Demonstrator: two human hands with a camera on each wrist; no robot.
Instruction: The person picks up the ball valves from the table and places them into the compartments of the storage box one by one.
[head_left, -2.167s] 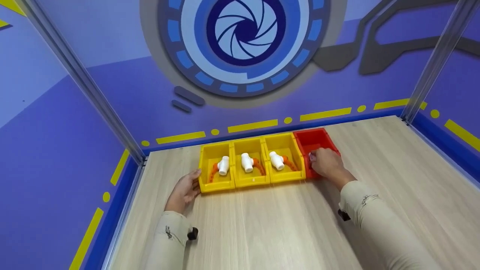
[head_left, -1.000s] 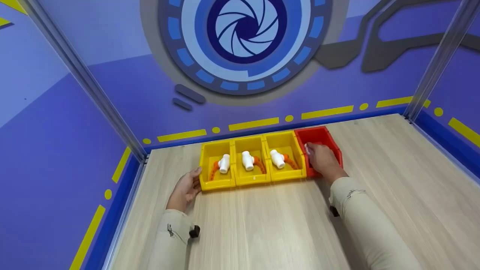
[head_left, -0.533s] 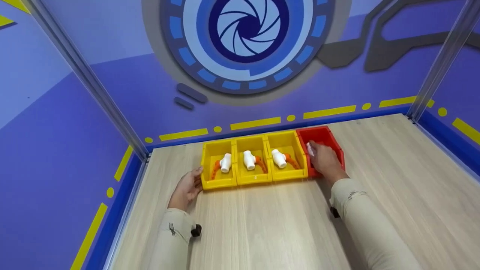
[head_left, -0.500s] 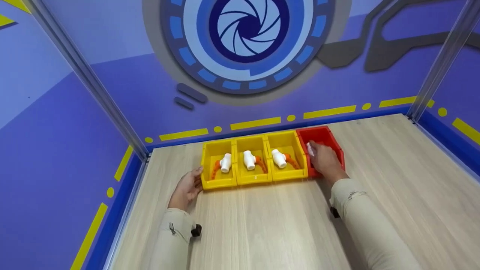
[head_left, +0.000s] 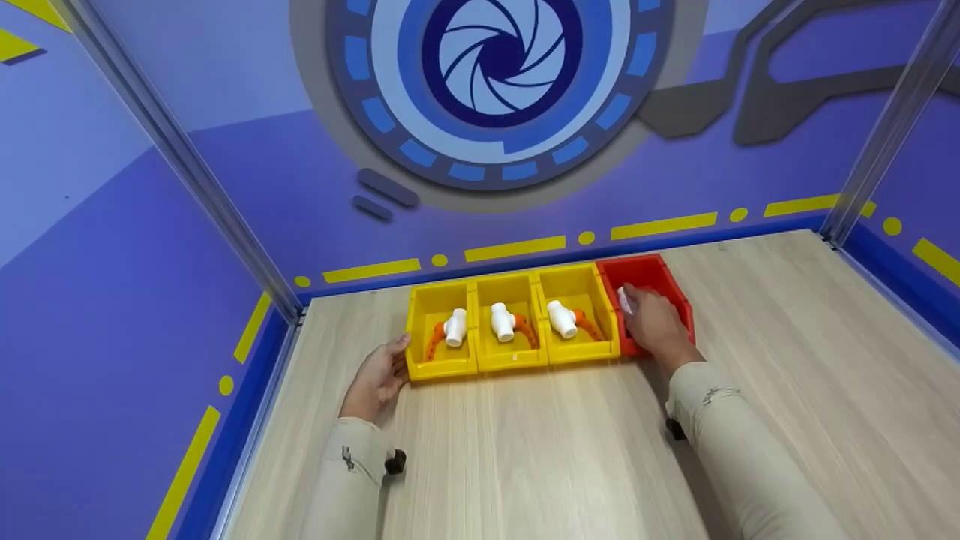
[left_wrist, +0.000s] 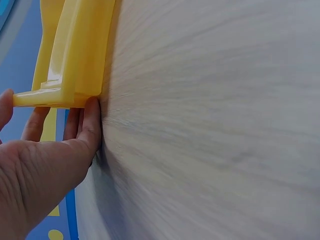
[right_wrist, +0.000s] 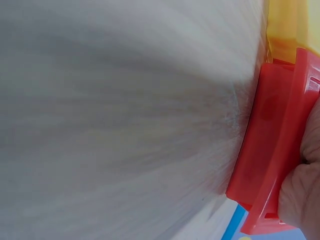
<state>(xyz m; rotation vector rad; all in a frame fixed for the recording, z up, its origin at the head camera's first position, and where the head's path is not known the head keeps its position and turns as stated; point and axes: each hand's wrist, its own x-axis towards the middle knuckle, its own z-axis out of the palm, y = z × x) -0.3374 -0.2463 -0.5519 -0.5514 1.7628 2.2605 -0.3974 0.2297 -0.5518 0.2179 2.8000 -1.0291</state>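
My left hand (head_left: 381, 377) rests against the outer left side of the leftmost yellow bin (head_left: 439, 368), fingers fairly straight. In the left wrist view, its fingertips touch the wall of that yellow bin (left_wrist: 87, 60) low down, near the tabletop. My right hand (head_left: 658, 324) reaches into the red bin (head_left: 637, 266) at the right end of the row and pinches a small white piece (head_left: 624, 300). Most of that piece is hidden behind the fingers. In the right wrist view, the hand (right_wrist: 302, 185) lies over the rim of the red bin (right_wrist: 267, 135).
Three yellow bins stand side by side, joined to the red one. Each holds a white ball valve with an orange handle: left valve (head_left: 454, 327), middle valve (head_left: 502, 322), right valve (head_left: 561, 319). A blue patterned wall (head_left: 525, 217) rises behind the wooden tabletop (head_left: 517, 442).
Since 2.2 s ago, my right hand has moved from the red bin's left front corner further into it, still pinching the white piece. Lately both hands hold nearly still; the view shifts slightly.
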